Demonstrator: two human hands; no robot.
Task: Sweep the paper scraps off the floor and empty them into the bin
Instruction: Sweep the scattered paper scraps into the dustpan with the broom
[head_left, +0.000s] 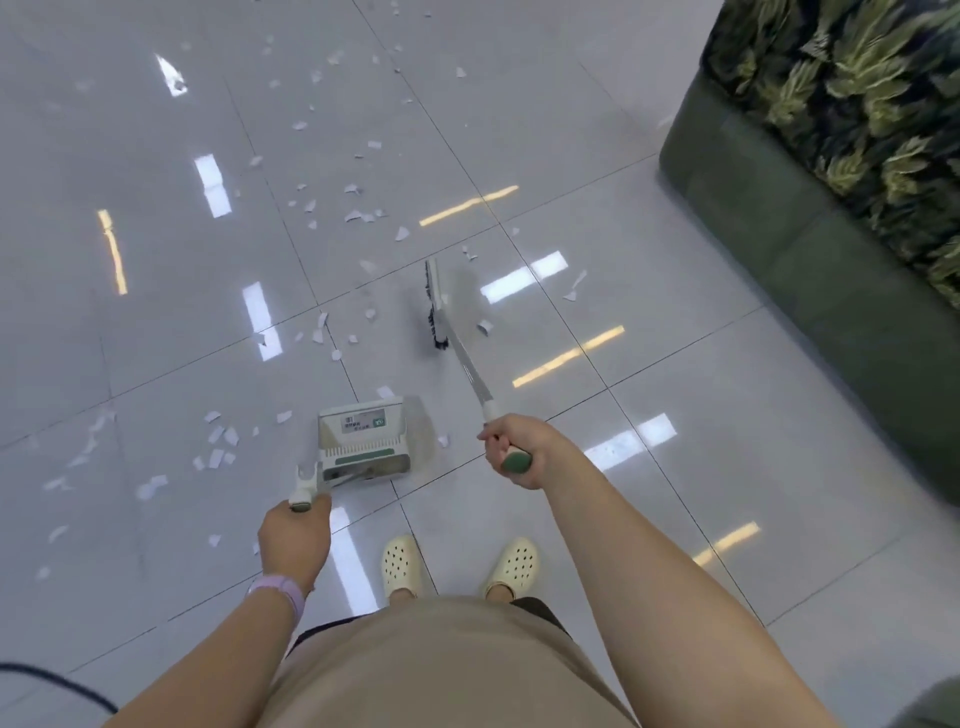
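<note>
Grey tiles (597, 519) shone under me, their glare making some scraps (215, 447) hard to tell from reflections. At the far left a dark cable (57, 680) ran off the lower edge. White scraps lay scattered from the left edge up to the far top, where they blurred into specks. My left hand (293, 540), a lilac band (278, 590) on its wrist, curled round the top of the dustpan (363, 439) handle; my fingers were hidden beneath the hand. That pan stood on the floor ahead of my shoes (400, 566), its label too small to read, with scraps just beside it on the left. My right hand (514, 449) gripped the green-capped end of the broom (441, 312), whose bristle head rested on the tiles beyond the pan, smeared by motion. A few scraps lay right of the head. At the right a green sofa (789, 244) with leaf-print cushions was cut off by the frame. I could not see any bin.
</note>
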